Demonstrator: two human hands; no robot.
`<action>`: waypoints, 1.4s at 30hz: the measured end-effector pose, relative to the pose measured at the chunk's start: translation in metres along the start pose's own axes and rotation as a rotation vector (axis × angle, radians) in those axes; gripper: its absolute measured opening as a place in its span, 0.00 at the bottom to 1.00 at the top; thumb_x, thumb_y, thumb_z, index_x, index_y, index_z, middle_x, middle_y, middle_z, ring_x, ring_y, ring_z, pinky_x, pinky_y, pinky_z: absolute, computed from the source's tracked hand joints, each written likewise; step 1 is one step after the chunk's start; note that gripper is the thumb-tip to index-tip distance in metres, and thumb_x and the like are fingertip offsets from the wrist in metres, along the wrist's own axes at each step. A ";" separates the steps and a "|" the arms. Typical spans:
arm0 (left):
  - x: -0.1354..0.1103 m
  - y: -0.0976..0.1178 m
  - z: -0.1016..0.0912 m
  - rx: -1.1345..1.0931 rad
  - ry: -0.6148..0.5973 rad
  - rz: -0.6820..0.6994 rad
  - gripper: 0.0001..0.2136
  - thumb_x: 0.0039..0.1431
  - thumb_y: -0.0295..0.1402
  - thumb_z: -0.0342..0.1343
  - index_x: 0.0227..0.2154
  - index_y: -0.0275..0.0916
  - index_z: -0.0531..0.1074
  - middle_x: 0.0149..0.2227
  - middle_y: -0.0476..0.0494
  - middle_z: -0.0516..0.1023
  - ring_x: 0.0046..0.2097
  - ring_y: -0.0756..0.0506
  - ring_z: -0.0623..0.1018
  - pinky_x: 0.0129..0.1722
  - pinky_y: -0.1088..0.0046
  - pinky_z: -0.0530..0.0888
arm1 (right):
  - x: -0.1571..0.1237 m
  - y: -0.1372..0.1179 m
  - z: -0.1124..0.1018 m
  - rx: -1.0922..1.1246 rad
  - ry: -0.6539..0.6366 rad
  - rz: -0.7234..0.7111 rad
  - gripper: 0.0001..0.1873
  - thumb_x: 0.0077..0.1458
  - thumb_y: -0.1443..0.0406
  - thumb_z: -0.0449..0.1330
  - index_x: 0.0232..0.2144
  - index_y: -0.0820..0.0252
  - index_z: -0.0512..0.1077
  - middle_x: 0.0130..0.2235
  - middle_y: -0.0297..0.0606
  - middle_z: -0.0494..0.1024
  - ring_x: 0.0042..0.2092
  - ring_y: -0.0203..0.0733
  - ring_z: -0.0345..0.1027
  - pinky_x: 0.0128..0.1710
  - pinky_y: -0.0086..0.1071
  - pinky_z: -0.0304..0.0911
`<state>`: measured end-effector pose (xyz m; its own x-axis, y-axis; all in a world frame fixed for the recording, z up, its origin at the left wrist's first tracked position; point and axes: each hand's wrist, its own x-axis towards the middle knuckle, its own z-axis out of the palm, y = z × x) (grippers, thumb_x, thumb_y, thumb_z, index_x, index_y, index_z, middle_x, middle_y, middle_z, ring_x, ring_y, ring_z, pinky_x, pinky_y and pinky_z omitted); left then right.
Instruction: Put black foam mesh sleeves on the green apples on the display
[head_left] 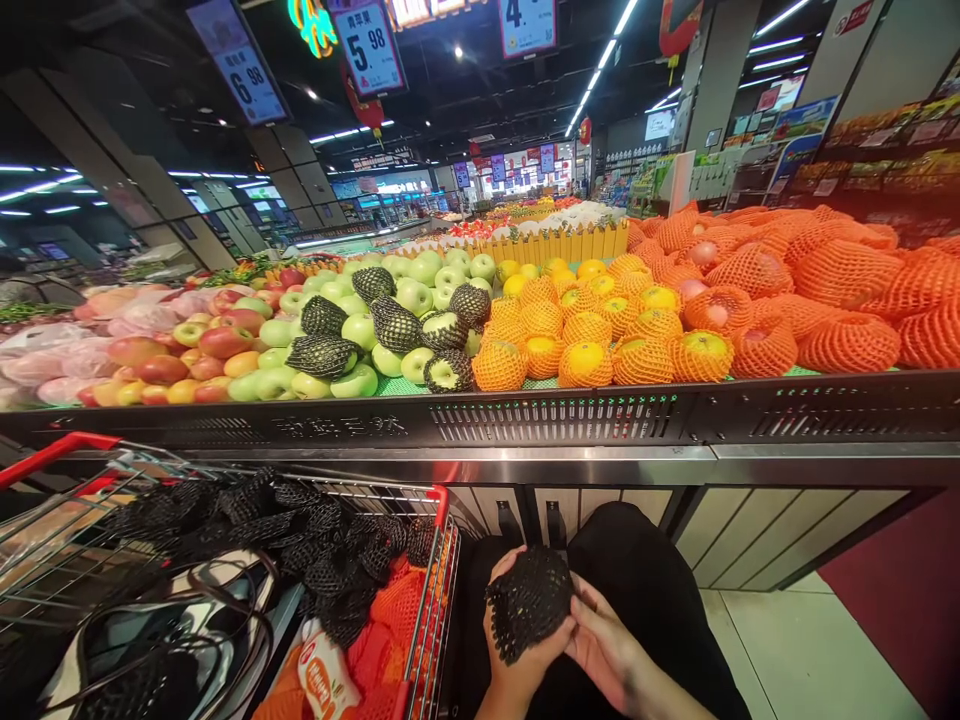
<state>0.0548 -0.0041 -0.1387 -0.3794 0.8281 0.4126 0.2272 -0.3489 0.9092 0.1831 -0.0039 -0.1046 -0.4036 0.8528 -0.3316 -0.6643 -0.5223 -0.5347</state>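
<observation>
The left hand is curled closed around the underside of a black foam net, just right of the shopping cart. The right hand is loosely curled, fingertips pinching the net's edge. Spare black nets lie inside the cart.

The left hand and right hand are bare, over black clothing.
</observation>
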 end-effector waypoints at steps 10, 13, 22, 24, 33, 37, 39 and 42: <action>0.013 0.003 -0.004 0.009 -0.182 0.017 0.40 0.42 0.44 0.70 0.58 0.39 0.62 0.58 0.31 0.68 0.60 0.32 0.70 0.60 0.48 0.67 | 0.002 -0.003 0.000 0.041 0.078 -0.008 0.15 0.47 0.59 0.72 0.37 0.55 0.75 0.40 0.37 0.83 0.42 0.44 0.77 0.43 0.35 0.69; 0.012 0.002 -0.008 -0.023 -0.241 0.056 0.40 0.46 0.47 0.67 0.60 0.38 0.60 0.62 0.30 0.64 0.63 0.32 0.66 0.63 0.47 0.63 | 0.001 -0.008 0.004 0.008 0.097 -0.005 0.19 0.48 0.57 0.71 0.43 0.50 0.74 0.42 0.35 0.83 0.42 0.42 0.76 0.41 0.34 0.68; 0.006 -0.014 -0.013 -0.094 -0.209 -0.154 0.40 0.49 0.44 0.65 0.62 0.36 0.55 0.63 0.27 0.63 0.64 0.32 0.66 0.62 0.50 0.64 | -0.001 -0.005 0.007 -0.118 0.065 0.010 0.21 0.48 0.55 0.70 0.44 0.54 0.74 0.43 0.38 0.82 0.39 0.41 0.76 0.38 0.34 0.67; 0.005 -0.015 -0.013 -0.145 -0.196 -0.208 0.41 0.48 0.45 0.65 0.62 0.36 0.54 0.64 0.26 0.62 0.64 0.32 0.66 0.62 0.51 0.65 | -0.001 -0.004 0.007 -0.150 0.084 -0.016 0.21 0.47 0.56 0.72 0.42 0.54 0.74 0.41 0.36 0.82 0.37 0.39 0.76 0.37 0.32 0.67; -0.002 -0.023 -0.010 -0.213 -0.126 -0.306 0.48 0.39 0.46 0.70 0.61 0.36 0.53 0.57 0.29 0.70 0.56 0.32 0.74 0.56 0.54 0.71 | 0.004 -0.007 0.002 -0.337 0.075 -0.122 0.20 0.44 0.56 0.73 0.31 0.59 0.69 0.28 0.31 0.78 0.30 0.34 0.71 0.32 0.28 0.66; -0.004 -0.025 -0.009 -0.177 -0.071 -0.293 0.47 0.39 0.49 0.69 0.60 0.36 0.55 0.55 0.30 0.71 0.55 0.33 0.75 0.55 0.54 0.73 | 0.007 -0.005 -0.001 -0.352 0.029 -0.148 0.20 0.44 0.57 0.73 0.27 0.60 0.67 0.25 0.29 0.74 0.27 0.32 0.68 0.29 0.26 0.64; -0.004 -0.023 -0.008 -0.107 -0.029 -0.230 0.44 0.41 0.47 0.68 0.59 0.36 0.56 0.56 0.29 0.70 0.55 0.33 0.76 0.54 0.54 0.74 | 0.009 -0.003 -0.002 -0.295 0.018 -0.125 0.19 0.44 0.59 0.73 0.30 0.59 0.69 0.26 0.30 0.75 0.29 0.33 0.69 0.30 0.27 0.64; 0.003 -0.014 -0.009 0.004 -0.058 -0.041 0.38 0.45 0.38 0.66 0.58 0.38 0.58 0.56 0.30 0.70 0.56 0.34 0.75 0.55 0.55 0.74 | 0.013 -0.002 -0.005 -0.196 -0.008 -0.063 0.16 0.47 0.60 0.71 0.36 0.57 0.71 0.30 0.33 0.77 0.34 0.39 0.73 0.37 0.32 0.67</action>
<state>0.0421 -0.0012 -0.1498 -0.3355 0.8658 0.3713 0.2164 -0.3128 0.9248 0.1820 0.0082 -0.1117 -0.3702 0.8834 -0.2872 -0.5538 -0.4582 -0.6953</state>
